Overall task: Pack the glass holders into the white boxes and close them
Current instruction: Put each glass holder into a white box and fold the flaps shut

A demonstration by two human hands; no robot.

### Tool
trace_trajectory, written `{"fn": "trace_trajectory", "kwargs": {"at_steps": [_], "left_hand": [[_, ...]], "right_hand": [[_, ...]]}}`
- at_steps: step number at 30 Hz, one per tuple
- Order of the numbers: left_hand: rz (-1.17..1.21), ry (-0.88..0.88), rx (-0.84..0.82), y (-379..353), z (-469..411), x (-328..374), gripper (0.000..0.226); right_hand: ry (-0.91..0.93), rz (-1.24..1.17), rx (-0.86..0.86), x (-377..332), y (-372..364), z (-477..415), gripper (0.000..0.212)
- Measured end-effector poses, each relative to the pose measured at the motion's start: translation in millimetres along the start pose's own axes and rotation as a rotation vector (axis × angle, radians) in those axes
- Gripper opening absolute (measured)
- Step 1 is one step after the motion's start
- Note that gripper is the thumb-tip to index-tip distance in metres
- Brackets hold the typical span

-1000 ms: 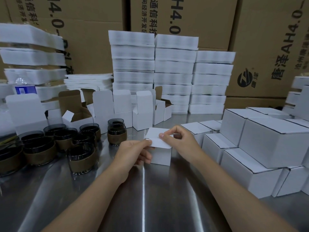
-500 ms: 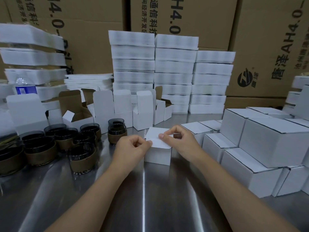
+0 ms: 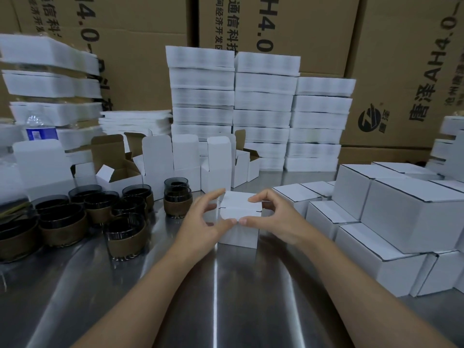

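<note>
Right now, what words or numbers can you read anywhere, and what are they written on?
"H4.0": sideways on the middle brown carton at the back.
"AH4.0", then "唐泽": sideways on the right brown carton, above a round black logo.
"通信科技": smaller sideways line on the middle carton; the rest is too blurred.
"4.0": partly cut off, on the left brown carton.
Blue bottle label: too blurred.
White boxes: no print.

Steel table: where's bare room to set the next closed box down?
Bare steel table runs wide in front of the white box held by the left hand and right hand, between the forearms and toward the near edge. Crowded: glass holders on the left, open boxes behind, closed boxes stacked on the right.
</note>
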State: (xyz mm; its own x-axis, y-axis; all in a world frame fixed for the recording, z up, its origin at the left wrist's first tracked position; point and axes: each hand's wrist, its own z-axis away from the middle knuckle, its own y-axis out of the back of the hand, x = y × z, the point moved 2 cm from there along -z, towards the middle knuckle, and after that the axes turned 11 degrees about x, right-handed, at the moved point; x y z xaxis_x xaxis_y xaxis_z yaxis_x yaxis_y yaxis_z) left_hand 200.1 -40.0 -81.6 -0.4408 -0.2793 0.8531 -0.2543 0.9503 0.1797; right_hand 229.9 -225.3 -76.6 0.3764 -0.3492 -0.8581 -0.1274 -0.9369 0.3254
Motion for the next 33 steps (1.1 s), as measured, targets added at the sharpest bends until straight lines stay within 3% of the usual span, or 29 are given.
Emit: {"fn": "trace_trajectory", "kwargs": {"at_steps": [3, 11, 18, 24, 28, 33], "left_hand": [[-0.021, -0.051, -0.01, -1.8, -0.6, -2.2, 0.041], [0.013, -0.031, 0.007, 1.2, -1.5, -1.6, 0.038], [0.237, 0.173, -0.153, 0.8, 0.5, 1.3, 0.092], [0.24, 0.194, -0.247, 0.5, -1.4, -3.2, 0.069], [0.256, 0.163, -0.258, 1.7, -1.3, -1.1, 0.048], [0.156, 0.099, -0.28, 3.3, -4.4, -0.1, 0.044]], "right_hand": [[0.022, -0.001, 0.038, -1.0, -0.6, 0.2, 0.049], [0.007, -0.045, 0.05, -0.5, -2.5, -1.6, 0.046], [-0.04, -0.183, -0.08, -7.2, 1.2, 0.4, 0.034], [-0.091, -0.144, -0.173, -15.0, 12.3, 8.8, 0.034], [-0.08, -0.095, -0.112, -17.1, 14.0, 14.3, 0.033], [0.019, -0.039, -0.012, -12.2, 10.9, 23.5, 0.032]]}}
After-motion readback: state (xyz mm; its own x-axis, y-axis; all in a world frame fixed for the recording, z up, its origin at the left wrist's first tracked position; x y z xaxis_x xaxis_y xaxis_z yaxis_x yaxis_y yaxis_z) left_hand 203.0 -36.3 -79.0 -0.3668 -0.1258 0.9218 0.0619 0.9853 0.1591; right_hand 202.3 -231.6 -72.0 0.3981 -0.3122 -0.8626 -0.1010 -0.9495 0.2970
